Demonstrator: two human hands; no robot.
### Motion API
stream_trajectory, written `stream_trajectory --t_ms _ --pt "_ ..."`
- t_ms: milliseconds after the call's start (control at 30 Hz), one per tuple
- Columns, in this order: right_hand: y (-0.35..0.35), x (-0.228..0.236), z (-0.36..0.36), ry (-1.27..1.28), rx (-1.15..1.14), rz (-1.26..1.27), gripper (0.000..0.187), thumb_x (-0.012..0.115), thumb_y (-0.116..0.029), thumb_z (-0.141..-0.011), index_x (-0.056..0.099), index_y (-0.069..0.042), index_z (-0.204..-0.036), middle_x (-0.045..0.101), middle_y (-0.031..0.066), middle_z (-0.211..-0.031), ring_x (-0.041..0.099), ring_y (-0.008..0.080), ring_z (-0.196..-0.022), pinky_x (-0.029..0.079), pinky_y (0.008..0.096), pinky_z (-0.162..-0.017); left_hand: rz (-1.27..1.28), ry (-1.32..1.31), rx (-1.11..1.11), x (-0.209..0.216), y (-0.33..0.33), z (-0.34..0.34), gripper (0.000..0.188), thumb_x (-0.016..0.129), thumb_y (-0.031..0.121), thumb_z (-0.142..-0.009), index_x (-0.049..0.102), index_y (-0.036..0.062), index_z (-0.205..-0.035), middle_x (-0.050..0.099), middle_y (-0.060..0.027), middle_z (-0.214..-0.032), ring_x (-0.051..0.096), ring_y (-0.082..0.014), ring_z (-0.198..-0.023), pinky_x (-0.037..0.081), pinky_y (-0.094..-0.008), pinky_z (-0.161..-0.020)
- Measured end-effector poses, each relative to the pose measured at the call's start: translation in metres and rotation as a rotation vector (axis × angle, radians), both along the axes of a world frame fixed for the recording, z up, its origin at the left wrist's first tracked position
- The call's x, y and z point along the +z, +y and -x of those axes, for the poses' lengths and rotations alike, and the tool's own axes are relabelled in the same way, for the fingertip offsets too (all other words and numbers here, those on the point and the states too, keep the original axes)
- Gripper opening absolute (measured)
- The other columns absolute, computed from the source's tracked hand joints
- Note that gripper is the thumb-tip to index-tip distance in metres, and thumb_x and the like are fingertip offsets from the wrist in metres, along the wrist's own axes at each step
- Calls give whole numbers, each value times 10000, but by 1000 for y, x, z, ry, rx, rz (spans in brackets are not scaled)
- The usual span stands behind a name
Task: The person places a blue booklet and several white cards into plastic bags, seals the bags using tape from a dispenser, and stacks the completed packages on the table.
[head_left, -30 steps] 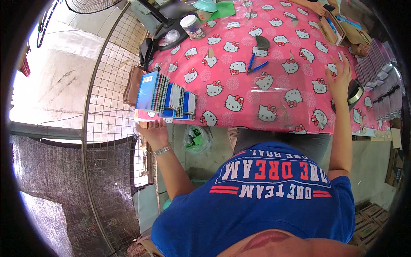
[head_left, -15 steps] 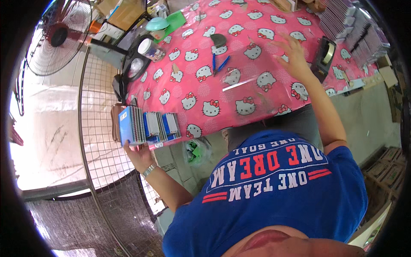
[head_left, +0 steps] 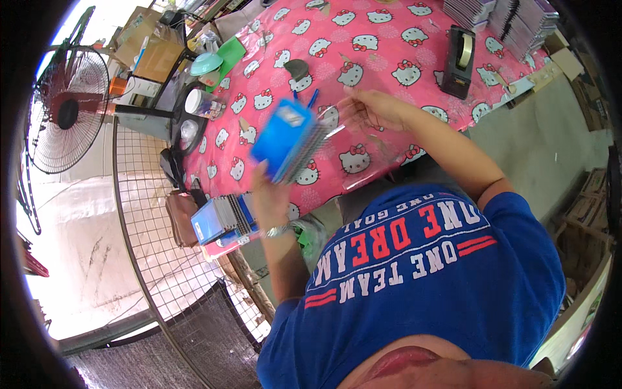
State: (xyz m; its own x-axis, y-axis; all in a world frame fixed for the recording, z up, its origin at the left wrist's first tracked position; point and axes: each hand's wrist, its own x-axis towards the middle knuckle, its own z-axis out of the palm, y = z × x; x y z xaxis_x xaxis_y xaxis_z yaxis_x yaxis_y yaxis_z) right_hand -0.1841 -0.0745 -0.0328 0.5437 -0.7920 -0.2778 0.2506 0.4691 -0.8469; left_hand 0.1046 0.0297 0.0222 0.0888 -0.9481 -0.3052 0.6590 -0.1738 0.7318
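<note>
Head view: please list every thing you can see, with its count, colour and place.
Table: one, pink patterned cover, upper middle.
Tape dispenser: one, black, on the table, upper right.
Booklet stacks: several, purple-grey, table's far right corner.
Pens: two, blue, on the table beyond the held stack.
Notebook stack: one, blue cover, blurred, held above the table edge.
Notebook row: one, blue and grey, at the table's near left corner.
Jar: one, clear with white lid, table's left edge.
Fan: one, dark cage, red hub, far left.
Wire mesh panel: one, grey, lower left.
Left hand: grips the notebook stack from below.
Right hand: open, on a clear plastic sheet.
</note>
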Motion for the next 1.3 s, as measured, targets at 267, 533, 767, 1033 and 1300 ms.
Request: stream_trajectory --t_ms 267,533,767,1033,1300 --pt "-25 -34 33 264 -111 -69 322 590 -391 -881 613 -80 -961 602 38 -802 557 139 -685 473 296 -637 -239 -136 -394 -131 -99 47 304 627 186 -821 532 112 -1100 594 -71 -1058 569 -213 -946 470 -383 -796" --pt "-47 -85 34 449 -189 23 262 585 -304 -870 621 -56 -948 612 32 -822 557 122 -711 469 298 -621 -300 -368 -443 -133 -119 75 234 631 146 -805 546 82 -1014 615 -74 -932 606 -220 -798 514 -389 -720" --pt "-32 -98 33 565 -231 100 337 573 -331 -893 657 -23 -1001 639 35 -817 588 135 -703 476 300 -595 -393 -539 -485 -128 -113 80 284 571 208 -856 508 27 -1065 601 -123 -950 612 -245 -803 515 -425 -771" --pt "-15 -87 20 842 -190 370 352 550 -331 -909 669 -4 -961 629 88 -709 583 134 -637 465 304 -570 -393 -536 -402 -135 -115 82 271 502 218 -883 494 30 -1077 606 -128 -986 604 -246 -822 505 -448 -768" --pt "-16 -96 25 936 -123 539 343 506 -310 -926 667 -8 -955 618 109 -698 605 187 -684 470 352 -638 -433 -502 -396 -135 -115 85 272 507 207 -866 499 74 -1103 612 -104 -999 588 -241 -887 465 -451 -818"
